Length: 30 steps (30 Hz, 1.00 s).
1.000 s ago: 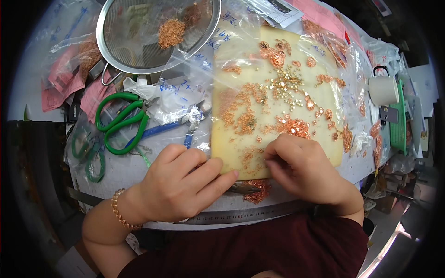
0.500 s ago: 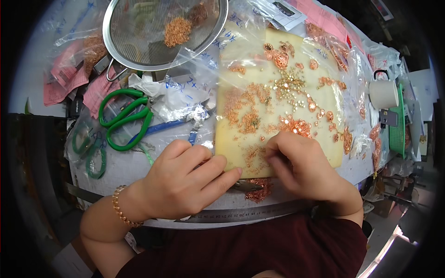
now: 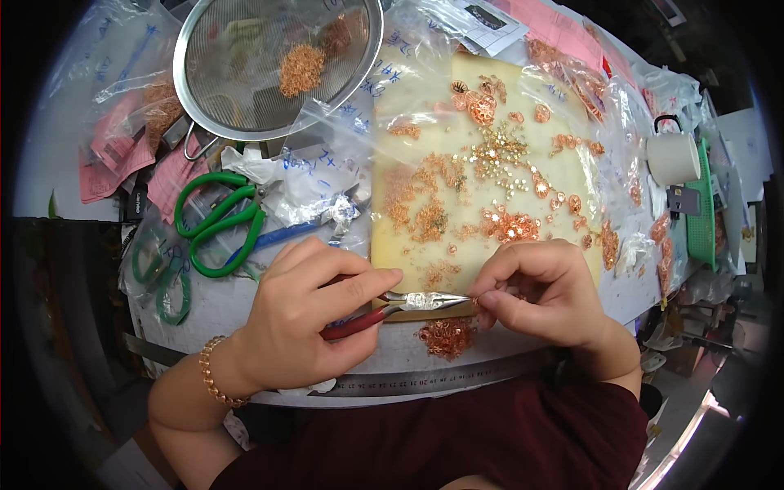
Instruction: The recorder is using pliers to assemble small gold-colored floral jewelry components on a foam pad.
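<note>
Piece at pliers [image 3: 408,303] tip too small; right hand [image 3: 545,294] hides it.

Shiny steel pliers [image 3: 408,304] with glossy red plastic grips; coppery metal findings [image 3: 446,336] glint on a matt cream board [image 3: 465,204] (crinkled clear plastic bags [image 3: 327,196] at 10 o'clock).

- The board [image 3: 490,196] lies at the table's middle, bits scattered on it.
- The scissors [image 3: 216,220] lie left of the board.
- The sieve [image 3: 278,65] sits behind the scissors.
- The mug [image 3: 674,157] stands right of the board.
- A ruler [image 3: 425,380] lies along the near edge.
</note>
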Available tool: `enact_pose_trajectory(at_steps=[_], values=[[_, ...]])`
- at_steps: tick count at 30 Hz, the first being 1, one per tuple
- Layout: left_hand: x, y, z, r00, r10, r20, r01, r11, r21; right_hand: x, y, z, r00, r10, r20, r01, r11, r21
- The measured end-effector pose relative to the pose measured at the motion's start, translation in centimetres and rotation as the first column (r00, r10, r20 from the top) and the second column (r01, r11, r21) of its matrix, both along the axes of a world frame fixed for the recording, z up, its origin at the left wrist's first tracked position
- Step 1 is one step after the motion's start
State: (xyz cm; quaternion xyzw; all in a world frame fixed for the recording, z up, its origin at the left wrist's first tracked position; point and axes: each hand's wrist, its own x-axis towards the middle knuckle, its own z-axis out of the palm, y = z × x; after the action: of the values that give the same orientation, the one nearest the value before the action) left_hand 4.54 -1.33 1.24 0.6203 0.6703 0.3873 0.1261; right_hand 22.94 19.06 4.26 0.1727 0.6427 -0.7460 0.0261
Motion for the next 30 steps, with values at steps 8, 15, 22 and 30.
enact_pose_trajectory(at_steps=[8, 15, 22, 30], values=[[-0.1, 0.0, 0.1, 1.000, -0.011, 0.025, 0.011, 1.000, -0.017, -0.3, 0.2, 0.2, 0.997, 0.064, -0.036, -0.056, 0.980, 0.193], [-0.1, -0.1, 0.1, 1.000, -0.021, 0.000, 0.021, 0.999, -0.036, -0.3, 0.1, 0.1, 0.991, 0.102, -0.090, -0.071, 0.952, 0.299], [0.1, -0.5, 0.7, 0.901, 0.006, -0.434, 0.024, 0.998, 0.065, -0.6, -0.1, 0.2, 0.987, -0.006, 0.158, 0.039, 0.977, -0.208], [0.5, -0.7, 0.9, 0.812, 0.052, -0.581, 0.012, 0.994, 0.106, -1.0, 0.0, 0.4, 0.986, 0.037, 0.163, -0.029, 0.998, -0.048]])
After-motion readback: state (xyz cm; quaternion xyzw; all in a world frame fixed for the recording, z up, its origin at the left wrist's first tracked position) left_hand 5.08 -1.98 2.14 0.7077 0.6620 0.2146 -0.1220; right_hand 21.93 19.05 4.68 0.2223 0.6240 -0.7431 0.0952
